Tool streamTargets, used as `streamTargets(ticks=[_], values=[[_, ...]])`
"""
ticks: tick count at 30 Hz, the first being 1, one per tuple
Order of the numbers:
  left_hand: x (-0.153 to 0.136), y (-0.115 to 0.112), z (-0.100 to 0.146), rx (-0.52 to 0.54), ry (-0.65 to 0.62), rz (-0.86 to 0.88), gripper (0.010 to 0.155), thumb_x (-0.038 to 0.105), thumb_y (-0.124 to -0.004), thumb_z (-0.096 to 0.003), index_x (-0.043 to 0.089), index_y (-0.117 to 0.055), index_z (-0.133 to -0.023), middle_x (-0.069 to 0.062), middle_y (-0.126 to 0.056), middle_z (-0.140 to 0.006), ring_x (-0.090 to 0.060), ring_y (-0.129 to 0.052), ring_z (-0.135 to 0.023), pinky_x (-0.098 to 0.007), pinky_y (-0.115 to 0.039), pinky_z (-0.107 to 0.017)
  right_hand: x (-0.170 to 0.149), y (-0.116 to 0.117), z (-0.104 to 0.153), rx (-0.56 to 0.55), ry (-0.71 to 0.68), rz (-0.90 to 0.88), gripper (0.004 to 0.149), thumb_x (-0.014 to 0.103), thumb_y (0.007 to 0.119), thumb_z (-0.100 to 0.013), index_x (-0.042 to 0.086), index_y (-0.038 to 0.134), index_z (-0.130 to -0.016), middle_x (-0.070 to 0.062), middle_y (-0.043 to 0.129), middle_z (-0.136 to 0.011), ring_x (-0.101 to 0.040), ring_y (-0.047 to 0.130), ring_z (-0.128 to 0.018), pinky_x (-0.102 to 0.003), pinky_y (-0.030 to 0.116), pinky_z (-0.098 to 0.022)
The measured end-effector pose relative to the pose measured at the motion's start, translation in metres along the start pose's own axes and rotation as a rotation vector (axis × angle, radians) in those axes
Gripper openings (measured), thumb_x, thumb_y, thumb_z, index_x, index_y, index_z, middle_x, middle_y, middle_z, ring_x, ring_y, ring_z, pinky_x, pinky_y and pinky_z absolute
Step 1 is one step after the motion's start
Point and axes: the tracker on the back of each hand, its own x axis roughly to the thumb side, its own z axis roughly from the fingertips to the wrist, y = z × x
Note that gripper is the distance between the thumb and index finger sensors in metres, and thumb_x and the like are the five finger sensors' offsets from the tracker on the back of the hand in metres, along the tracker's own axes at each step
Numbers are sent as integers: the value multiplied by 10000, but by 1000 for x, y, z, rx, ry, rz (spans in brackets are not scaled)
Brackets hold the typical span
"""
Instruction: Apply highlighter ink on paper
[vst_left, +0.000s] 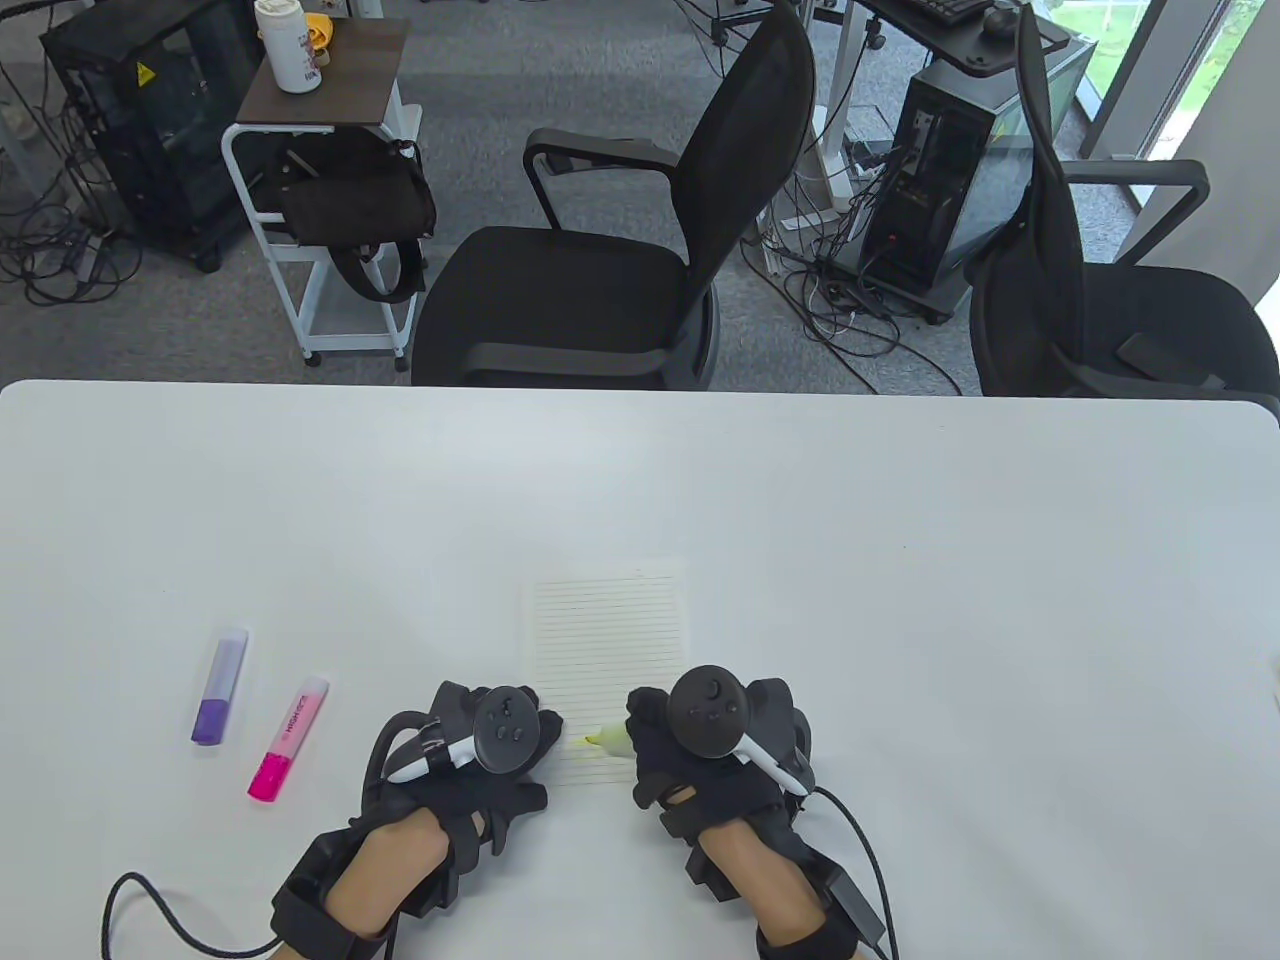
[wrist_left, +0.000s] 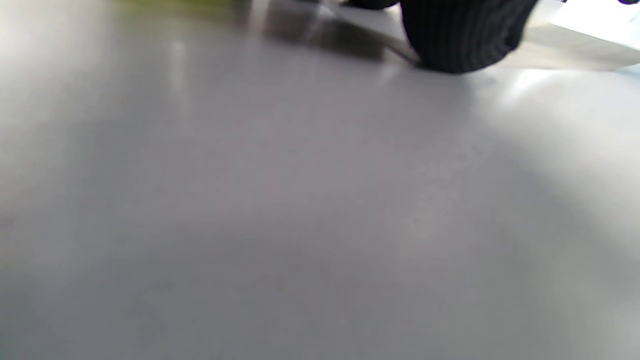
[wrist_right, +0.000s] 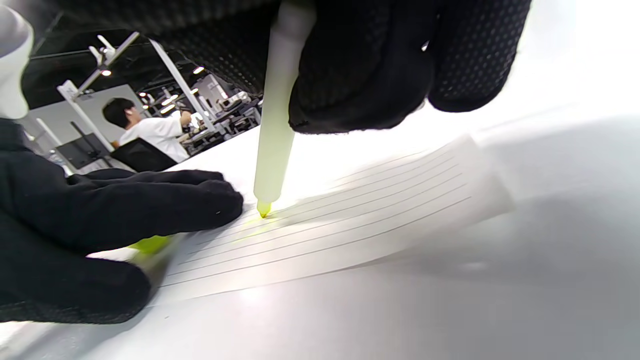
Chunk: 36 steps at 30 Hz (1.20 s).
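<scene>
The yellow highlighter (wrist_right: 274, 125) is held by the right hand (vst_left: 712, 745), whose fingers (wrist_right: 360, 85) close around its barrel from above. Its tip (wrist_right: 263, 208) touches the lined paper (wrist_right: 350, 210) just below these fingers, near the paper's left edge on one of the nearest lines, and a pale yellow trace lies beside the tip. In the table view the tip shows in the gap between the two hands.

The left hand (vst_left: 470, 750) lies flat, and its fingers (wrist_right: 165, 200) press on the near left corner of the paper, just beside the tip. Something yellow-green (wrist_right: 150, 244) shows under these fingers; I judge it may be the cap, but I cannot tell for sure. The left wrist view is blurred and shows only one fingertip (wrist_left: 460, 37) resting on the table (wrist_left: 300, 225).

To do this step well, I think the right hand should keep the barrel at the same steep angle, press lightly, and draw the tip along one printed line, away from the left fingers, in one even stroke. The left fingers should hold the corner down, because the sheet is thin and can slide or wrinkle easily.

Farther away, to the left of the left fingers, a pink highlighter (vst_left: 288, 738) and a purple highlighter (vst_left: 220, 686) lie on the table with caps on, well apart from the paper.
</scene>
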Motion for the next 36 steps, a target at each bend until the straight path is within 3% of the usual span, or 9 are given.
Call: streamTargets(ticks=[17, 27, 31, 36], values=[[0, 0, 0, -2, -1, 5, 755, 539, -739, -445, 368, -376, -1084, 64, -204, -1170, -380, -275, -1072, -677, -228, -726, -1, -4, 2, -6, 62, 22, 377, 340, 773, -615, 163, 792, -947, -127, 945, -705, -258, 957, -387, -549, 772, -560], [-1, 0, 0, -3, -1, 6, 755, 539, -739, -445, 367, -374, -1084, 64, -200, -1169, -380, -273, -1072, -677, -229, -726, 3, -1, 1, 75, 7, -23, 373, 341, 781, -611, 165, 802, -940, -129, 950, -695, -258, 956, -380, -548, 774, -560], [-1, 0, 0, -4, -1, 7, 756, 540, -738, -445, 367, -373, -1084, 64, -200, -1169, -381, -272, -1072, -677, -227, -727, 1, 1, 0, 5, 6, -3, 377, 345, 767, -620, 174, 784, -955, -124, 938, -719, -260, 956, -407, -550, 766, -571], [-1, 0, 0, -5, -1, 7, 757, 538, -740, -445, 368, -373, -1084, 64, -198, -1169, -380, -272, -1071, -676, -229, -727, -1, 0, -1, 52, 14, -17, 375, 340, 767, -619, 169, 786, -951, -128, 940, -712, -263, 955, -399, -553, 767, -568]])
